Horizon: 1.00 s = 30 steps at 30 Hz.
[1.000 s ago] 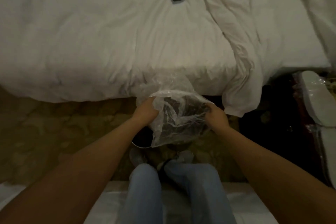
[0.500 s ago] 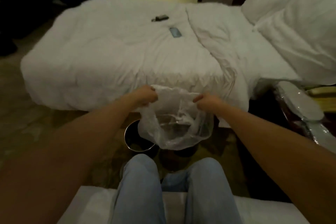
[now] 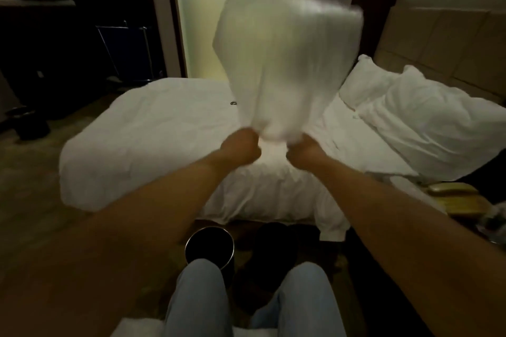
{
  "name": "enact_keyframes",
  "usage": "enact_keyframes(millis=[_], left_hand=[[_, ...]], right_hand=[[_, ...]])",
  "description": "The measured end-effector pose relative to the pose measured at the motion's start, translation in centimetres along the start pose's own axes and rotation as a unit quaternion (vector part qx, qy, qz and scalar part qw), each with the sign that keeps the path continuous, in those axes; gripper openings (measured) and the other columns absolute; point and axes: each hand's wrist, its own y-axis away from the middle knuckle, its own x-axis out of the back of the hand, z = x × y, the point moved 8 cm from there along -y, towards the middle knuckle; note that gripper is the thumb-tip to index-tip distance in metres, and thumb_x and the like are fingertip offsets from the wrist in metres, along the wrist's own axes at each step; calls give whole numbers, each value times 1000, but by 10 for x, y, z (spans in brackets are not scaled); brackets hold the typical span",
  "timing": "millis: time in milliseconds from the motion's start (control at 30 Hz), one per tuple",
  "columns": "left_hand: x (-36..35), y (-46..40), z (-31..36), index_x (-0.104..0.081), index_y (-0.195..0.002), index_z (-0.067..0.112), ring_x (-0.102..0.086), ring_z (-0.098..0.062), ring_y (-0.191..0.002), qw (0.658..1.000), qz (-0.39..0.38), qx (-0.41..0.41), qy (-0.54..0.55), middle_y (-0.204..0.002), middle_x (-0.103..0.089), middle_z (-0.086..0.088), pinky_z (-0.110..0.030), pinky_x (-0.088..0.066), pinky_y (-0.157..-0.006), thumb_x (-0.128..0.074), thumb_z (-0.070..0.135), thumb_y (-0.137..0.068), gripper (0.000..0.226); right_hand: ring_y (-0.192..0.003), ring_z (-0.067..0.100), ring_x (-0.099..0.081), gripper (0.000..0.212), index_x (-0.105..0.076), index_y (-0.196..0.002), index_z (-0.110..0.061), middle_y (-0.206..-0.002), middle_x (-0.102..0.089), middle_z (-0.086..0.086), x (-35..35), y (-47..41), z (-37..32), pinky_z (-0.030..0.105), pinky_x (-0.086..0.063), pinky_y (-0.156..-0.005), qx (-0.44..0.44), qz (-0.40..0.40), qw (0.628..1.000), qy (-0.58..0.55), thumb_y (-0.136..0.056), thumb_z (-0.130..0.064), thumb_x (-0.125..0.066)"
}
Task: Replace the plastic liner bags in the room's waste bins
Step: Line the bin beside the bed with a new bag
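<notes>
Gripping the bottom edge of a clear plastic bag (image 3: 284, 49), both hands are raised in front of the person, above the near side of a white bed (image 3: 153, 145). The left hand (image 3: 241, 146) is curled into a fist around the bag's left part, and the right hand (image 3: 304, 149) is curled the same way around its right part; the two fists are near each other but apart. The bag stands up from the fists, billowed and blurred, and nothing can be seen inside it.

Down on the floor, just beside the person's left knee (image 3: 200, 279), stands a round bin (image 3: 209, 246) with a shiny metal rim. Its inside looks dark; whether anything lies in it cannot be told. A dark shape beside the bin, in front of the right knee, is too dim to make out.

Two white pillows (image 3: 416, 117) lie at the head of the bed on the right. A small dark thing (image 3: 233, 103) lies on the cover, too small to tell.
</notes>
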Motion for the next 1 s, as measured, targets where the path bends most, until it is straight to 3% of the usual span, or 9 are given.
enact_keyframes(millis=[133,200,267,400,467,567,700,867,1000], left_hand=[[-164,9,-147,-54,-135,30,-55,-15,-123,963,-211,148,-83,-143,-54,7,-23,-40,-88,-66,81,-62,90],[-187,51,-131,-55,-133,18,-51,-20,-113,919,-361,111,-109,-130,-52,6,-32,-40,-96,-57,60,-92,59],[-203,86,-108,-59,-93,7,-45,-23,-80,856,-490,98,-133,-93,-49,-6,-40,-39,-78,-44,21,-106,25],[-225,89,-115,-46,-69,15,-29,-19,-50,807,-567,134,-98,-70,-37,-6,-33,-32,-54,-48,-6,-89,29],[-233,80,-126,-58,-89,13,-37,-18,-56,807,-567,152,-57,-80,-47,-5,-32,-41,-62,-48,-7,-90,22],[-240,63,-126,-55,-135,22,-47,-22,-76,807,-574,137,4,-97,-55,1,-33,-43,-70,-46,-8,-87,57],[-242,19,-138,-67,-111,22,-51,-21,-65,865,-474,156,44,-89,-61,-8,-33,-46,-62,-50,-1,-83,41],[-242,-27,-147,-54,-138,21,-59,-26,-113,942,-319,103,19,-132,-58,-5,-34,-52,-91,-64,34,-88,53],[-242,-39,-148,-41,-146,19,-59,-29,-110,954,-277,111,28,-132,-56,-11,-33,-49,-76,-68,29,-82,70]], right_hand=[[-114,20,-47,28,-56,-128,-9,-120,-51,0,-110,67,55,36,-36,-104,-46,-295,953,47,-105,-22,-47],[-79,19,-48,23,-63,-97,-7,-90,-52,4,-157,100,76,34,-41,-78,-74,-459,882,82,-106,-18,-44],[-51,15,-33,33,-54,-74,-9,-63,-41,3,-185,130,87,34,-34,-63,-73,-602,790,89,-105,-18,-47],[-68,16,-45,31,-69,-125,-11,-89,-57,10,-213,113,106,38,-45,-85,-110,-585,803,0,-95,-15,-64],[-61,15,-40,44,-65,-132,-30,-111,-57,17,-228,108,111,32,-43,-68,-66,-654,754,17,-98,-7,-48],[-57,14,-40,55,-73,-118,-36,-116,-58,13,-239,89,123,26,-41,-59,-105,-652,751,-26,-93,4,-45],[-53,13,-41,47,-78,-105,-34,-98,-56,9,-239,59,151,24,-40,-53,-157,-560,813,-23,-94,-1,-48],[-118,31,-56,39,-57,-135,-8,-135,-55,15,-227,20,197,33,-44,-97,-187,-374,907,55,-99,-23,-54],[-121,34,-55,58,-46,-143,-14,-137,-55,14,-214,19,215,42,-47,-102,-211,-318,921,77,-91,-33,-62]])
